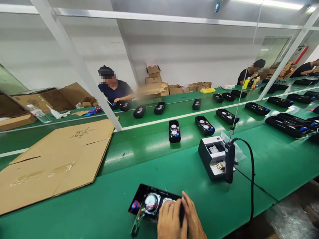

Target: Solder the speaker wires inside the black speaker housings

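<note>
A black speaker housing (139, 194) lies open side up on the green bench in front of me. Two round silver drivers show inside; my fingers partly cover the right one. At its left end are a small blue-and-red part (135, 205) and a green circuit board (136, 222) on wires, hanging over the near edge. My left hand (170, 217) has its fingers curled over the housing's right end. Against the outside of that same end presses my right hand (193, 219), thumb side up. Between the two hands the end wall is gripped; the fingertips are partly hidden.
An electric screwdriver (229, 161) hangs on a cord at right, before a screw feeder (211, 154). Flattened cardboard (57, 159) covers the bench at left. Several speaker housings (174, 131) stand along the green line. A co-worker (116, 88) sits across it, beyond a white post (79, 66).
</note>
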Available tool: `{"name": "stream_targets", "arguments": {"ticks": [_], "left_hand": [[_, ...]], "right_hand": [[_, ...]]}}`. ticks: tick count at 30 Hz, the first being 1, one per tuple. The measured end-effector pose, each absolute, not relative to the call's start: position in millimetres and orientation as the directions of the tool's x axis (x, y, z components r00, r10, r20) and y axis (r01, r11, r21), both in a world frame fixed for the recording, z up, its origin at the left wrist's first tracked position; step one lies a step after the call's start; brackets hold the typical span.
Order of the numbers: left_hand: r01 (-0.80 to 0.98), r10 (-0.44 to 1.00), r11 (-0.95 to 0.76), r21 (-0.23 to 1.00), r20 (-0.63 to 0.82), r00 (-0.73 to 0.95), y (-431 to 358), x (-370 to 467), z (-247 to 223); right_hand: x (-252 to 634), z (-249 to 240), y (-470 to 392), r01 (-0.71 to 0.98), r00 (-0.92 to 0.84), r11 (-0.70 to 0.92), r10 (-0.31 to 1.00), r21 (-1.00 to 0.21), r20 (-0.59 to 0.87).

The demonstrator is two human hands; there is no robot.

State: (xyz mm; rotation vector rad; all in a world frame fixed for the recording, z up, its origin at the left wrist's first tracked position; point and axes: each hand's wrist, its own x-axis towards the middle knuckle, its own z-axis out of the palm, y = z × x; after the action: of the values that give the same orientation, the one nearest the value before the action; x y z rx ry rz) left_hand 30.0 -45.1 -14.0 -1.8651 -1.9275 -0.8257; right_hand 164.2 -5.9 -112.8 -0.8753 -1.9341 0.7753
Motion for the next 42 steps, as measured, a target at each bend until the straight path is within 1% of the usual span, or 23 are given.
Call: {"name": "stream_targets", "arguments": {"ticks": [2,3,5,6,8,10,12,14,16,18,21,23,26,28,31,33,34,35,36,37,39,40,42], "left_hand": [[0.957,0.778,-0.147,0.250,0.627,-0.044,-52.1,40.7,-12.4],[0.935,0.757,-0.213,0.283,0.653,-0.025,-58.2,40.1,-8.5],[0.889,0.696,-0.329,0.320,0.718,0.000,-71.6,29.7,5.7],[0.876,0.684,-0.360,0.322,0.730,0.013,-77.7,21.2,15.3],[0.859,0.702,-0.397,0.325,0.710,0.056,-86.0,1.6,35.5],[0.861,0.731,-0.417,0.291,0.670,0.128,-88.2,-16.3,51.0],[0.874,0.721,-0.439,0.209,0.663,0.203,-86.2,-27.8,57.2],[0.884,0.699,-0.446,0.138,0.671,0.248,-82.9,-31.1,55.3],[0.889,0.695,-0.441,0.121,0.673,0.253,-79.3,-27.9,49.6],[0.885,0.690,-0.442,0.146,0.685,0.232,-74.5,-21.1,44.1],[0.878,0.690,-0.411,0.244,0.712,0.126,-64.6,-8.6,38.8],[0.871,0.708,-0.349,0.345,0.706,0.004,-57.7,-0.3,36.5],[0.833,0.742,-0.301,0.464,0.663,-0.101,-51.9,9.7,33.3],[0.809,0.757,-0.303,0.504,0.643,-0.117,-52.3,12.3,31.5],[0.794,0.758,-0.286,0.537,0.634,-0.156,-58.6,7.3,29.9],[0.801,0.735,-0.294,0.521,0.659,-0.158,-64.7,-1.2,29.7],[0.811,0.722,-0.303,0.500,0.677,-0.147,-67.9,-6.2,29.8],[0.824,0.714,-0.309,0.476,0.688,-0.130,-70.7,-11.0,29.9],[0.838,0.714,-0.308,0.450,0.691,-0.108,-73.2,-15.2,30.0],[0.853,0.724,-0.304,0.424,0.685,-0.083,-75.0,-18.3,30.0],[0.881,0.759,-0.298,0.368,0.651,-0.015,-76.5,-20.7,29.4],[0.890,0.778,-0.297,0.345,0.628,0.017,-76.0,-19.8,28.7],[0.902,0.811,-0.294,0.317,0.582,0.060,-73.2,-15.0,26.3]], "right_hand": [[184.3,-97.4,4.6,0.280,-0.427,0.573,0.793,-0.770,0.434],[198.0,-86.1,14.7,0.282,-0.472,0.560,0.788,-0.779,0.395],[227.8,-60.0,43.0,0.293,-0.590,0.512,0.762,-0.808,0.269],[242.4,-46.5,59.3,0.288,-0.655,0.505,0.724,-0.814,0.217],[267.9,-21.3,89.9,0.303,-0.742,0.489,0.660,-0.818,0.120],[286.5,-0.8,110.9,0.335,-0.784,0.457,0.620,-0.824,0.025],[296.9,14.0,118.6,0.380,-0.790,0.412,0.611,-0.828,-0.058],[299.5,23.7,114.6,0.406,-0.774,0.399,0.629,-0.822,-0.076],[295.5,29.7,103.9,0.387,-0.748,0.446,0.664,-0.807,0.008],[286.0,34.0,91.0,0.334,-0.697,0.539,0.693,-0.773,0.182],[262.8,40.6,71.2,0.259,-0.571,0.671,0.686,-0.694,0.451],[243.4,44.5,58.1,0.200,-0.558,0.730,0.633,-0.653,0.536],[214.0,44.5,41.8,0.085,-0.613,0.776,0.535,-0.625,0.582],[199.6,40.3,36.9,0.029,-0.592,0.776,0.521,-0.629,0.615],[194.6,36.9,42.6,0.042,-0.528,0.731,0.595,-0.681,0.606],[202.4,42.0,53.4,0.121,-0.501,0.681,0.670,-0.722,0.548],[208.3,47.0,59.5,0.173,-0.512,0.671,0.687,-0.721,0.516],[214.5,53.1,65.2,0.220,-0.553,0.686,0.673,-0.693,0.491],[220.0,59.8,69.7,0.257,-0.622,0.726,0.629,-0.638,0.465],[224.1,66.5,72.6,0.277,-0.711,0.782,0.558,-0.558,0.428],[226.2,78.0,72.7,0.267,-0.872,0.884,0.391,-0.384,0.295],[224.0,82.3,70.3,0.255,-0.918,0.914,0.331,-0.315,0.217],[215.0,87.6,63.1,0.263,-0.956,0.937,0.285,-0.230,0.068]]}}
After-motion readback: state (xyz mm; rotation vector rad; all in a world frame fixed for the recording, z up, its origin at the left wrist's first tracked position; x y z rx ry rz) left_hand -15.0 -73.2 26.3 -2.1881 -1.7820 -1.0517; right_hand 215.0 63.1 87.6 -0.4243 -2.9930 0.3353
